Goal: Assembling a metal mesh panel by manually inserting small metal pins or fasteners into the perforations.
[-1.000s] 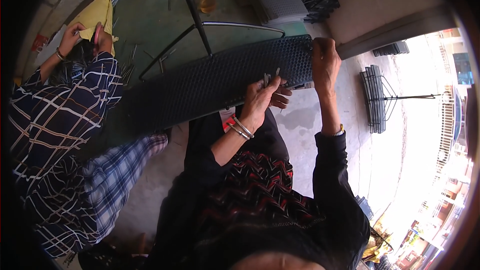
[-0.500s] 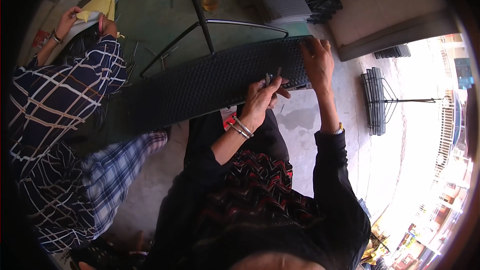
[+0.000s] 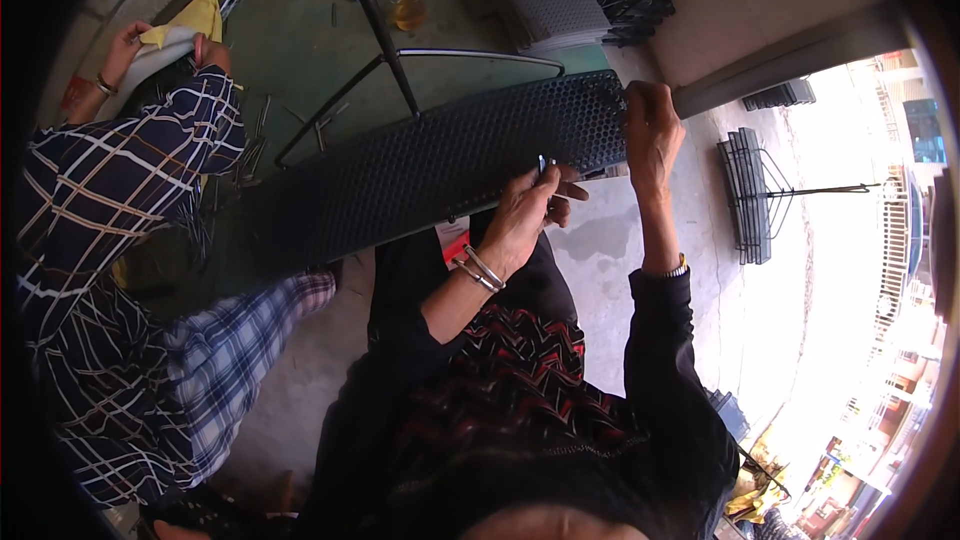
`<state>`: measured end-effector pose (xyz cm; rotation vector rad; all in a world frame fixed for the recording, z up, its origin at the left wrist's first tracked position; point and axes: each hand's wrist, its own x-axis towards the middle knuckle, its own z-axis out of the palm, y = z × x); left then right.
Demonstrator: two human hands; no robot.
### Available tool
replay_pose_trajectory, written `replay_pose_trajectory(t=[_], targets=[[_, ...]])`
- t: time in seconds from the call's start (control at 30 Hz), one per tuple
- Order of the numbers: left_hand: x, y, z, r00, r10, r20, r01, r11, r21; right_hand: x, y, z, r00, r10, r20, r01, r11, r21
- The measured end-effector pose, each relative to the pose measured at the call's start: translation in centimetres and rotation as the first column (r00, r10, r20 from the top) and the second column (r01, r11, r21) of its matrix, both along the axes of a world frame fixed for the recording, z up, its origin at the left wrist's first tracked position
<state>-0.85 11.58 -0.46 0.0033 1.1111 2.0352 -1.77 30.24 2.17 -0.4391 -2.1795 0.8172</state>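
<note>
A long dark perforated metal panel lies across in front of me, with a black rod frame rising from its far side. At the panel's near edge, my left hand is closed around a small shiny metal piece that sticks up between thumb and fingers; its exact kind is not clear. My right hand is at the panel's right end, its fingers curled down beside the corner. Whatever those fingers hold, if anything, is hidden.
On the left a co-worker in a checked sleeve handles a yellow and white cloth. Thin metal rods lie on the green tabletop. Beyond are a cup of amber liquid and stacked perforated panels. A wire rack is on the floor at right.
My right hand has moved slightly right, from on top of the panel's corner to beside its end, with fingers more curled. My left hand has shifted a little at the near edge.
</note>
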Motion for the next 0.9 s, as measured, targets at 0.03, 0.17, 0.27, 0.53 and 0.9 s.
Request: replay_pose_trajectory(t=[0.03, 0.17, 0.27, 0.53, 0.9], targets=[[0.0, -0.3, 0.1, 0.999, -0.043, -0.019, 0.042, 0.999, -0.009, -0.5, 0.1, -0.6, 0.999, -0.021, -0.027, 0.023, 0.998, 0.055], [-0.1, -0.8, -0.8, 0.995, -0.098, -0.017, 0.099, 0.993, 0.057, -1.8, 0.5, -2.3, 0.999, -0.033, 0.035, 0.026, 0.984, 0.175], [0.1, -0.7, -1.2, 0.998, -0.052, -0.046, 0.054, 0.997, 0.054, -1.7, -0.3, -2.6, 0.994, -0.050, 0.099, 0.017, 0.950, 0.312], [1.0, -1.4, -0.2, 0.998, -0.028, 0.051, 0.025, 0.998, 0.065, 1.6, -2.1, -0.1, 0.952, 0.075, 0.296, -0.106, 0.990, 0.088], [1.5, 0.2, 0.6, 1.000, 0.021, 0.023, -0.021, 0.999, 0.031, 5.2, -2.7, 1.7, 0.704, 0.621, 0.344, -0.462, 0.769, -0.442]])
